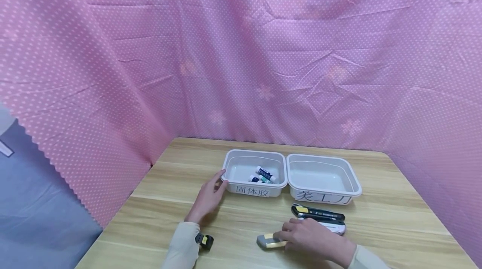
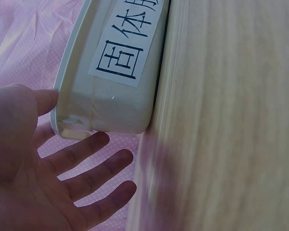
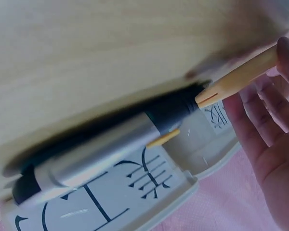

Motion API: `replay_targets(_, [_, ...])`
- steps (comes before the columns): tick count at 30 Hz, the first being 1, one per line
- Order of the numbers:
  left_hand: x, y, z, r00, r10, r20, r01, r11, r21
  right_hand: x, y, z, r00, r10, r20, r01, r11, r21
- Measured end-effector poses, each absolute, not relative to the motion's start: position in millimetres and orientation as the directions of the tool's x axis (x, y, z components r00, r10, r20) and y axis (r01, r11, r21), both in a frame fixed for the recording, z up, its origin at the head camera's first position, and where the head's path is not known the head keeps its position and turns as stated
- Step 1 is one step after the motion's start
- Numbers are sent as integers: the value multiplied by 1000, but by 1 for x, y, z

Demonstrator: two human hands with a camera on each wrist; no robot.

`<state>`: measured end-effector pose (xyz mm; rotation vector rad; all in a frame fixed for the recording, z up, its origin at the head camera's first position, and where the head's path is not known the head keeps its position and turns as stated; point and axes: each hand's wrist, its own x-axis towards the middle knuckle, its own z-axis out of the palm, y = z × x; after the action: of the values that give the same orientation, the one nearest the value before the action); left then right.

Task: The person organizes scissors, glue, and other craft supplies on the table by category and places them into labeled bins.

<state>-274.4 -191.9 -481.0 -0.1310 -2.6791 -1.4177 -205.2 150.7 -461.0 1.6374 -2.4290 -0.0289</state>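
Note:
My right hand (image 1: 306, 237) pinches a grey and yellow utility knife (image 1: 266, 242) between thumb and fingers, low over the table; the right wrist view shows its yellow end (image 3: 241, 79). Just beyond that hand lie a black utility knife (image 1: 320, 212) with a yellow slider and a pale one (image 1: 336, 228) partly hidden by the hand. With fingers spread and mostly straight, my left hand (image 1: 208, 195) touches the near left corner of a white bin (image 2: 120, 106). Glue sticks (image 1: 266, 174) lie inside that bin.
A second white bin (image 1: 320, 193) stands beside the first, its inside bare. Both carry printed labels on their front walls. The wooden table (image 1: 233, 229) ends at a pink dotted curtain (image 1: 263, 72) behind and at the sides. A black strap device (image 1: 204, 241) sits at the left wrist.

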Motion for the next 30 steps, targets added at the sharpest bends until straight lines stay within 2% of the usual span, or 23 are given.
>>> replay_targets(9, [-275,-193,-484,-990,22,141,129,563,816,-213,149,-449,-361,-881,307,-879,431,204])
replay_targets(15, [-275,-193,-483,-991,20,135,123,561,818,-219,150,-438,-403,-845,351,-859,482,172])
replay_targets(22, [-275,-193,-482,-990,24,142,130,560,818,-224,156,-425,-498,-781,376,-818,567,95])
replay_targets(30, [-275,-194,-484,-990,30,141,133,559,818,-234,163,-414,-519,-724,455,-786,613,79])
